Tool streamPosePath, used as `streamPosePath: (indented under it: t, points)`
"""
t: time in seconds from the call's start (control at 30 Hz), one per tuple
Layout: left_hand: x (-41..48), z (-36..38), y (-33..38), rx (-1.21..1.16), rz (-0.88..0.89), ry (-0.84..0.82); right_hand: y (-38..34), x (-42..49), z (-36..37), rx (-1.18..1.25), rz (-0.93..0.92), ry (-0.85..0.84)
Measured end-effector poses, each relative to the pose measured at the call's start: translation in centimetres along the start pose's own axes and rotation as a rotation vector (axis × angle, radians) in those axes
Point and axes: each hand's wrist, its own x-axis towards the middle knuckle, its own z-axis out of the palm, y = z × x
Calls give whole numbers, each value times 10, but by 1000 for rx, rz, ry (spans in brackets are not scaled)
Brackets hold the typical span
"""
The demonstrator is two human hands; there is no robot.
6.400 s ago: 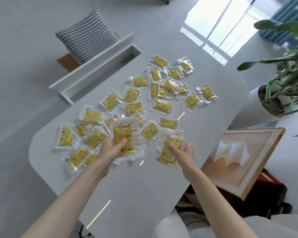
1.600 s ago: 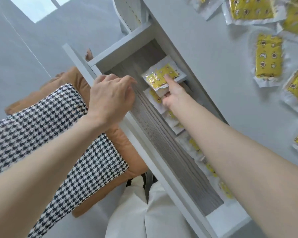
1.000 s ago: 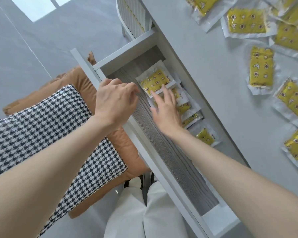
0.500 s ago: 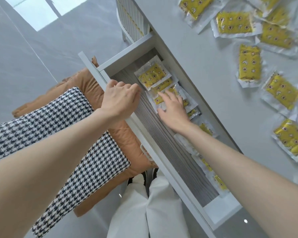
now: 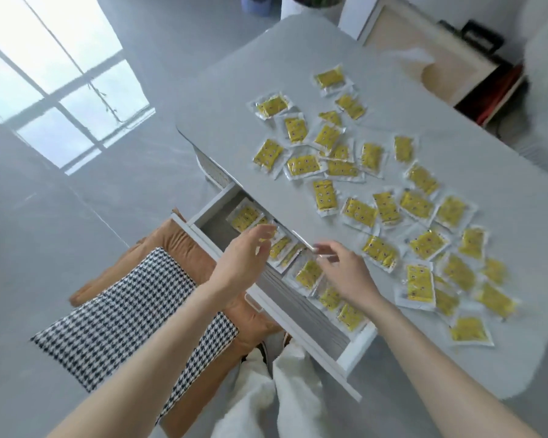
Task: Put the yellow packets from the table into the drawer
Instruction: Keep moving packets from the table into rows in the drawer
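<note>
Several yellow packets in clear wrappers lie scattered over the grey table. Below its near edge a white drawer stands pulled out, with a row of several yellow packets along its far side. My left hand hovers above the drawer's front rail with fingers spread and nothing in it. My right hand is over the drawer at the table edge, fingers loosely apart, holding nothing. It hides part of the packet row.
A brown chair with a black-and-white houndstooth cushion stands left of the drawer. My legs in white trousers are below it. A framed picture leans beyond the table's far end, near a red and black bag.
My right hand has lifted off the packets in the drawer and drawn back toward the table edge. My left hand has let go of the drawer rail and opened. The view has swung up to the table.
</note>
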Motion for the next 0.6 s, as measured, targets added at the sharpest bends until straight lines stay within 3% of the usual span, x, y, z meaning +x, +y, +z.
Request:
streamPosePath:
  t: [0.23,0.4,0.6]
  points:
    - [-70,-2,117,-106,16,-128,-4,-120,-105,100,95,218]
    - [-99,27,189,-81,109,-256,31,-197,-161,169,160,391]
    - [-123,86,260,-39,147,-339,88,-271,-215,168,231,478]
